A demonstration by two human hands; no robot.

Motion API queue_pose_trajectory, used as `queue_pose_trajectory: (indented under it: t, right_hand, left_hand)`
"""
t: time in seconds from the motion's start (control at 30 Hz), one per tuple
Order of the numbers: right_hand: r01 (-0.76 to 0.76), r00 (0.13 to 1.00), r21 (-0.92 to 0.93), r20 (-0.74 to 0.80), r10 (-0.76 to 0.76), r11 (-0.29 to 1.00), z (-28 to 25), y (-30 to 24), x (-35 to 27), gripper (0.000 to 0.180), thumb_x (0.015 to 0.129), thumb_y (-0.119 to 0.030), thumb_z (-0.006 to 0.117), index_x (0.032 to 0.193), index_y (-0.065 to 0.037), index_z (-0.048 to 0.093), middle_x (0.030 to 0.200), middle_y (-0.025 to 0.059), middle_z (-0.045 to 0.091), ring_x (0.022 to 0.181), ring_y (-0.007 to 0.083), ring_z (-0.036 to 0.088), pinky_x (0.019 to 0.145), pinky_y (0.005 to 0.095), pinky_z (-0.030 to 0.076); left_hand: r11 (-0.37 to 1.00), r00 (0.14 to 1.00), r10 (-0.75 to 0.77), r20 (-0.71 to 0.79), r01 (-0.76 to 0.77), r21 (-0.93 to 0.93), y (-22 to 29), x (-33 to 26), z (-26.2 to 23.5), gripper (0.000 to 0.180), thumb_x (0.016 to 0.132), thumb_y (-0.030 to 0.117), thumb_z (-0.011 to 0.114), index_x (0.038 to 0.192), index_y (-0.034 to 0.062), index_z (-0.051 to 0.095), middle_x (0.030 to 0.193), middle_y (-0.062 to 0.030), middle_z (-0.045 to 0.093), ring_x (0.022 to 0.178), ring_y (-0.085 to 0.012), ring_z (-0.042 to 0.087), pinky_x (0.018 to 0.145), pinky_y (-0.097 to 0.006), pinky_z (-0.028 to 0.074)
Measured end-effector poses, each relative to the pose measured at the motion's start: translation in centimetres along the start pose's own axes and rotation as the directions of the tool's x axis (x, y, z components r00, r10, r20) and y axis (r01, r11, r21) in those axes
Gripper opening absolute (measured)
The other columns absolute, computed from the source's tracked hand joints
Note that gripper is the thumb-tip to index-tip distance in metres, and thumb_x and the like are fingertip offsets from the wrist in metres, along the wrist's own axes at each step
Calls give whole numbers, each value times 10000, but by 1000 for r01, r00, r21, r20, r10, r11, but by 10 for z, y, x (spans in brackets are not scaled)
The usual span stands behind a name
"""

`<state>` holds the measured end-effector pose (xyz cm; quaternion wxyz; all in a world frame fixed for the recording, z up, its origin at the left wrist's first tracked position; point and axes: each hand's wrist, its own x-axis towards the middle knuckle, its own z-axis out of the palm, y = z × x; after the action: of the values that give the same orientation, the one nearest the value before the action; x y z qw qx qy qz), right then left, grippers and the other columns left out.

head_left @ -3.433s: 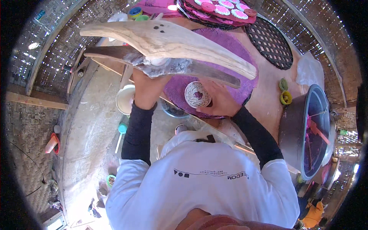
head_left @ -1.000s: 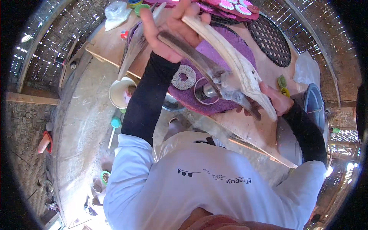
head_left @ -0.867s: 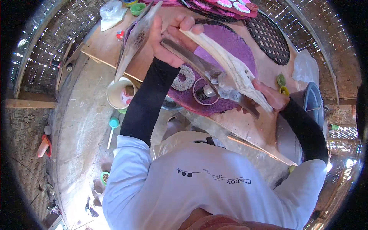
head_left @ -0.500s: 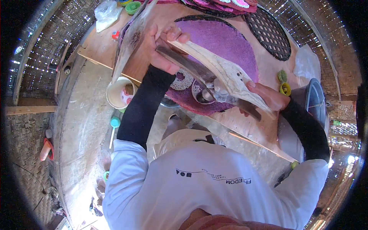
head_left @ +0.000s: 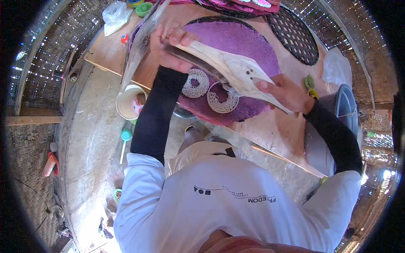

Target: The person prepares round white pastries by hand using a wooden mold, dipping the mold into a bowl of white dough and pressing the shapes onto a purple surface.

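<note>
The person holds a long pale wooden paddle-shaped board [head_left: 230, 69] across the workbench, one hand at each end. The left hand [head_left: 168, 44] is curled tight round the far end, fingers wrapped over the top edge; the right hand [head_left: 284, 92] pinches the tapered near end, thumb pressed on its upper face. Between the two grips the board spans the round purple woven mat [head_left: 249, 42], and just under its middle lie two small pale woven rings [head_left: 195, 83], side by side, with the right one partly hidden by the board. Beyond the left grip stands a white cup [head_left: 126, 103] off the bench's edge. To my eye, doing this well means keeping both grips firm and the board level, so it stays clear of the rings beneath.
</note>
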<state>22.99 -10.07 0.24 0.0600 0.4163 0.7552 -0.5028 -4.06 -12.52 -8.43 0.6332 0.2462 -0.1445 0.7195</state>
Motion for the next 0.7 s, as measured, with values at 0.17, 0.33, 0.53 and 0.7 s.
queue_pose_trajectory:
  t: [0.17, 0.33, 0.53, 0.7]
  right_hand:
    - [-36, 996, 144, 89, 23, 989, 15, -9, 3, 645, 766, -601, 500, 716, 29, 630, 512, 42, 509, 432, 102, 480, 374, 247, 355]
    - [-110, 984, 203, 160, 78, 973, 6, -9, -13, 620, 783, -584, 486, 714, 17, 618, 516, 40, 509, 420, 92, 484, 378, 229, 392]
    - [73, 990, 285, 95, -104, 956, -18, -4, -43, 559, 827, -536, 452, 811, 1, 605, 594, 23, 541, 512, 80, 524, 459, 207, 429]
    - [159, 969, 626, 51, -243, 764, -1, -23, -28, 587, 853, -520, 411, 951, 34, 578, 801, 87, 601, 656, 121, 565, 585, 235, 463]
  left_hand:
    - [996, 997, -10, -72, 16, 87, 17, -12, 13, 262, 846, 339, 417, 659, 162, 368, 583, 86, 391, 634, -76, 439, 713, -319, 360]
    - [999, 993, 39, -109, -37, 19, -3, -26, 13, 325, 833, 417, 436, 895, 101, 476, 644, 54, 426, 661, -107, 458, 715, -318, 374]
    - [732, 981, -191, -41, 170, 659, -26, -16, 56, 811, 728, 538, 539, 1293, 12, 290, 1109, -159, 524, 1053, -261, 484, 924, -383, 359]
    - [-150, 921, -360, -147, 99, 984, -43, -19, 91, 471, 655, 191, 707, 1061, 13, 547, 1020, -99, 600, 959, -176, 556, 857, -320, 420]
